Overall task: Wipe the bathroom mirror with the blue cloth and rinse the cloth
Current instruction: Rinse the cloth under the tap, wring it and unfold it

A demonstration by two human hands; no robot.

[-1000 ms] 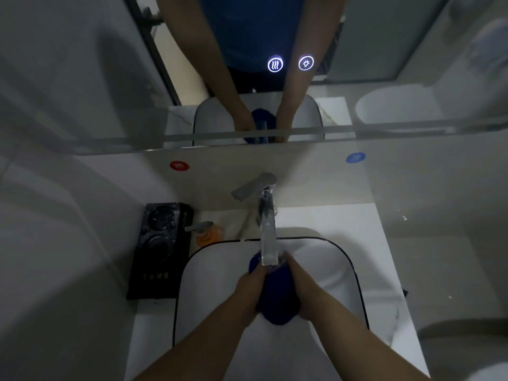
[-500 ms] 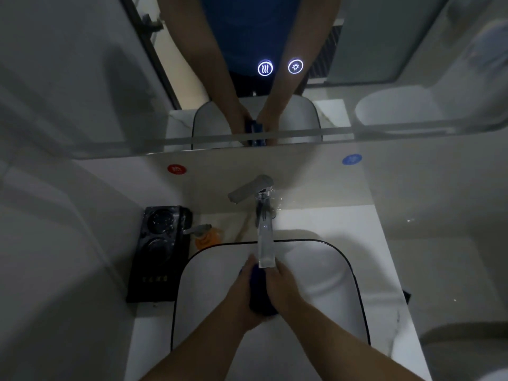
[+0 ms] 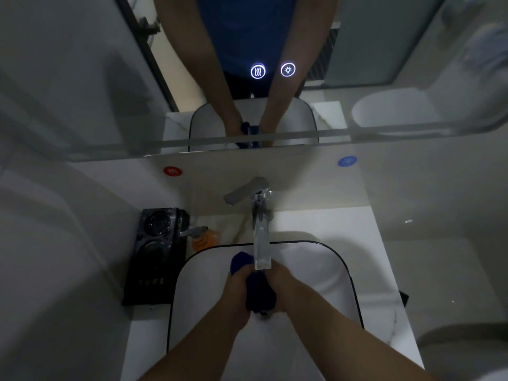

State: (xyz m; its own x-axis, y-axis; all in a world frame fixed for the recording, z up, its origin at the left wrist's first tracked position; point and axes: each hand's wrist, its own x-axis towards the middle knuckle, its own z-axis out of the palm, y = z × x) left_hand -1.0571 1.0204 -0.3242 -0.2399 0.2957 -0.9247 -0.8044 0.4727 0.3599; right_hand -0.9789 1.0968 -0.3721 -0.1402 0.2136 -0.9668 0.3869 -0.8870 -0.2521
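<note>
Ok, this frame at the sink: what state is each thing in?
Left hand: gripping the cloth.
Right hand: gripping the cloth.
Cloth: bunched up, right under the tap spout.
Tap: lever swung left; running water cannot be made out.
Mirror buttons: both lit.
Soap bottle: upright beside the sink.

Dim, grey-blue cast; lit icons (image 3: 258, 71) glow on mirror (image 3: 82, 64); edges bowed by wide lens; soft detail.

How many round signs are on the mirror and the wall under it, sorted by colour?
White, glowing: 2, the wavy-lines icon and the bulb icon
Red: 1, the red sticker
Blue: 1, the blue sticker
Total: 4
</note>
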